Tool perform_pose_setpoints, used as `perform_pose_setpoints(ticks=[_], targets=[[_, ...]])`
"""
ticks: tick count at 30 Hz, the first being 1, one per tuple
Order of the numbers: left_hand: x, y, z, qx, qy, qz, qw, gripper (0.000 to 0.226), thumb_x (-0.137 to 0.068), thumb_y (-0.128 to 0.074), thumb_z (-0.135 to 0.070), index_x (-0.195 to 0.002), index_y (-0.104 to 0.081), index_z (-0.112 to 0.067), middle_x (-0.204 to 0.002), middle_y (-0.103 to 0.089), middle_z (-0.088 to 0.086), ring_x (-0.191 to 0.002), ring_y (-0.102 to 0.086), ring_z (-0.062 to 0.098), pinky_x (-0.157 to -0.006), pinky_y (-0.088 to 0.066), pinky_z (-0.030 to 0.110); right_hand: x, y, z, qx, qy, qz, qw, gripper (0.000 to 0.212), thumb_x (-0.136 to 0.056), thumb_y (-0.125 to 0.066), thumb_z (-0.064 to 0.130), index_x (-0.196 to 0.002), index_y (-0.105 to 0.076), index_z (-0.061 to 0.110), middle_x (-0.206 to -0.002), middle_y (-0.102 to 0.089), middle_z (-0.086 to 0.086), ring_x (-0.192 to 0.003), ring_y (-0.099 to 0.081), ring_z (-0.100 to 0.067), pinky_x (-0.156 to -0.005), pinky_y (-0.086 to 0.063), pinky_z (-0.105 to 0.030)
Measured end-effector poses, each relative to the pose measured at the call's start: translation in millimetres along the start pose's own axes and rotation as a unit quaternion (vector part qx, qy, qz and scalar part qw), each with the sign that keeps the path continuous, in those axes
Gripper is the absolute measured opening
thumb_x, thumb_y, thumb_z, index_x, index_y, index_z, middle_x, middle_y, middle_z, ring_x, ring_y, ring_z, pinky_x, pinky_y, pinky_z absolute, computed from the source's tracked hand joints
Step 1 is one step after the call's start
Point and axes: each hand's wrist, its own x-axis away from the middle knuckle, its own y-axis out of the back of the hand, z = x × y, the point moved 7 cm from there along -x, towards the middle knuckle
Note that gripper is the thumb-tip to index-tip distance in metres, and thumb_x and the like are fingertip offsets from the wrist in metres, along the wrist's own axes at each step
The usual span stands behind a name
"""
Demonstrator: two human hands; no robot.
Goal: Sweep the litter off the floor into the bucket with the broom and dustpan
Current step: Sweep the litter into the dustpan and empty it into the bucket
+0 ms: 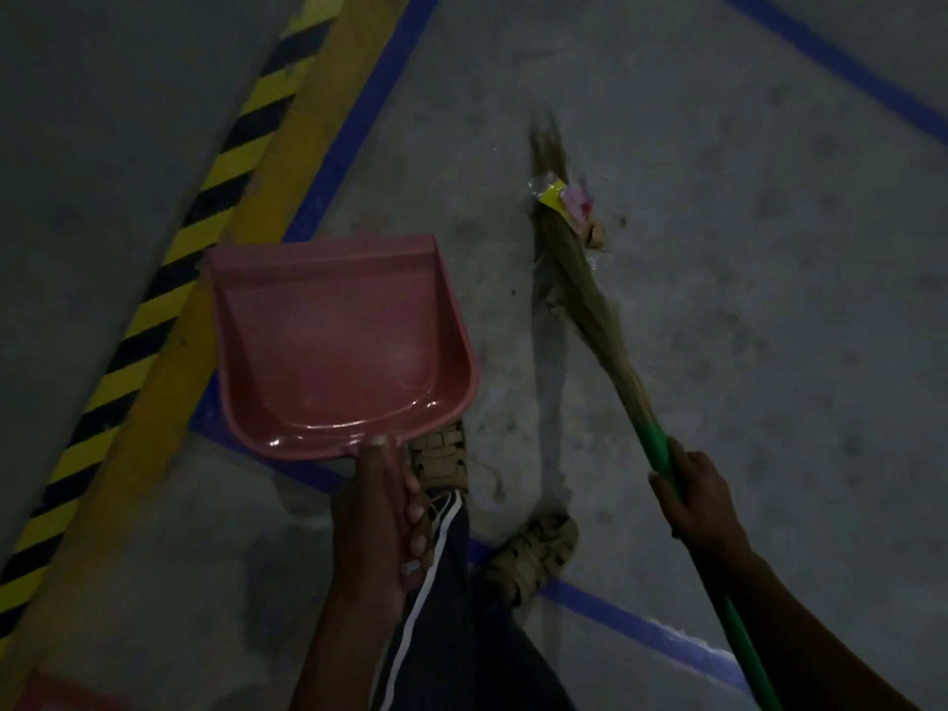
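My left hand (377, 510) grips the handle of a pink dustpan (333, 341), held above the floor with its mouth pointing away from me and nothing visible inside. My right hand (692, 500) grips the green handle of a grass broom (579, 279), whose blurred bristle tips touch the floor ahead. A small pile of litter (569, 205) lies against the bristles: a yellow wrapper, a pinkish scrap, clear plastic and a brown piece. The litter is about a dustpan's width to the right of the pan's front edge. The bucket is not clearly in view.
A yellow and black hazard stripe (169, 279) runs diagonally at the left, beside a yellow band and blue floor tape (359, 115). More blue tape (641, 628) crosses near my sandalled feet (533, 551). A red object's corner (56, 695) shows at the bottom left. The grey concrete floor is dim.
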Motion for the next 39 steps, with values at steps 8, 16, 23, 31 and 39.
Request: perform_pose_setpoints(ticks=[8,16,23,31,39], targets=[[11,-13,42,-0.076,-0.016,-0.009,0.997,0.047,-0.099,-0.048,-0.053,-0.076,-0.051,-0.011,-0.051,-0.041,0.004,-0.03,-0.031,0.014,-0.035,-0.026,0.014,-2,-48,50,-0.085,0.026,-0.019,0.996,0.063,-0.087,-0.049,0.034,-0.138,-0.048,-0.001,-0.1,-0.052,-0.014,-0.083,-0.05,-0.021,-0.073,-0.035,-0.026],[23,-37,78,-0.144,-0.023,-0.005,0.989,0.05,-0.098,-0.049,-0.055,-0.074,-0.052,-0.011,-0.05,-0.043,0.004,-0.032,-0.032,0.016,-0.042,-0.026,0.016,-11,-81,35,-0.147,-0.059,0.005,0.987,0.038,-0.091,-0.049,0.03,-0.115,-0.052,0.001,-0.084,-0.052,-0.015,-0.057,-0.045,-0.016,-0.046,-0.026,-0.019],[33,-64,93,-0.174,-0.034,0.004,0.984,0.049,-0.098,-0.048,-0.055,-0.072,-0.053,-0.014,-0.05,-0.043,0.001,-0.029,-0.032,0.013,-0.042,-0.025,0.015,30,-56,-82,-0.107,-0.17,-0.028,0.979,0.037,-0.096,-0.052,0.026,-0.123,-0.048,0.002,-0.093,-0.046,-0.013,-0.063,-0.054,-0.024,-0.057,-0.054,-0.038],[41,-82,116,-0.22,-0.046,0.02,0.974,0.05,-0.099,-0.047,-0.054,-0.07,-0.053,-0.014,-0.051,-0.044,0.004,-0.031,-0.032,0.014,-0.044,-0.024,0.015,74,-34,-105,-0.135,-0.117,-0.099,0.979,0.057,-0.096,-0.057,0.017,-0.146,-0.037,-0.002,-0.111,-0.048,-0.022,-0.075,-0.044,-0.02,-0.067,-0.037,-0.028],[41,-86,127,-0.238,-0.057,0.012,0.969,0.05,-0.099,-0.049,-0.052,-0.071,-0.054,-0.011,-0.05,-0.045,0.005,-0.03,-0.033,0.015,-0.044,-0.026,0.016,63,-75,-55,-0.159,0.009,-0.024,0.987,0.066,-0.091,-0.044,0.039,-0.147,-0.038,0.005,-0.116,-0.048,-0.012,-0.082,-0.052,-0.02,-0.069,-0.046,-0.032]])
